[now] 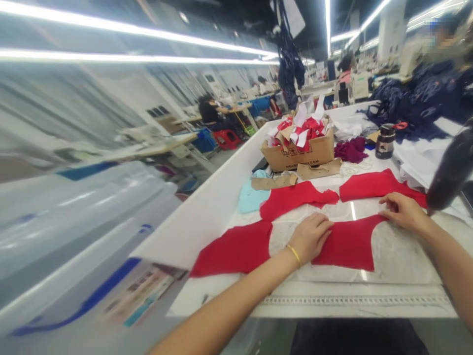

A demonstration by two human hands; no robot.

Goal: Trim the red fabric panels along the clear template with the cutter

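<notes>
While both hands press flat on the white table (pixel 402 256), the left hand (pixel 312 235) lies palm-down at centre frame on the left edge of a red fabric piece (pixel 349 244), fingers extended and close together, gripping nothing. The right hand (pixel 401 211), right of centre, rests its loosely curled fingertips on the same piece's upper right tip, without pinching it. A second red piece (pixel 234 249) lies just left of the left hand; two more red pieces (pixel 295 198) (pixel 377 185) lie just above the hands. Farther up, a cardboard box (pixel 301 152) holds red and white scraps, beside a maroon cloth (pixel 351 149) and a dark jar (pixel 385 140). A light blue cloth (pixel 249 197) lies left of the upper pieces.
</notes>
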